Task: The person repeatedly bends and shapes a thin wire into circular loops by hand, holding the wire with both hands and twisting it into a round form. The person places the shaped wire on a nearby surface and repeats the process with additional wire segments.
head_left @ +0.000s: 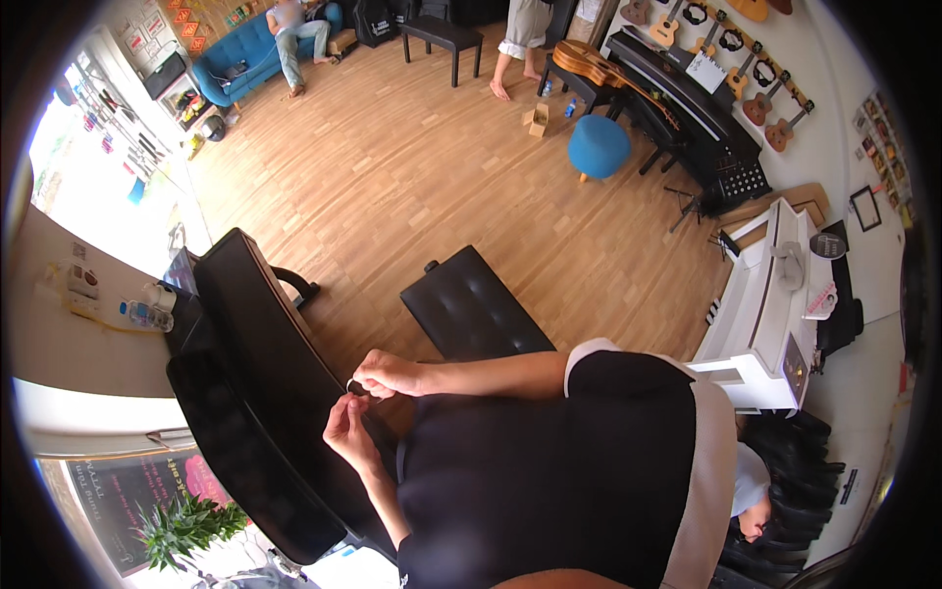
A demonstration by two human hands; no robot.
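My right hand (388,376) reaches in from the right, fingers pinched together, over the near edge of a black upright piano (260,324). Just below it, my left hand (350,434) is raised with thumb and fingertips pressed together. Between the two sets of fingertips is a small, thin, curved ring-like thing (352,387), pale along its edge. Its kind is too small to make out. Both hands seem to touch it. A black padded piano bench (476,304) stands beyond my right forearm.
A blue round stool (599,147), an open cardboard box (536,120) and a black bench (441,39) stand on the wooden floor (363,177). A white piano (754,304) is at right. Another person sits on a blue sofa (235,64); a standing person's legs (520,44) show nearby.
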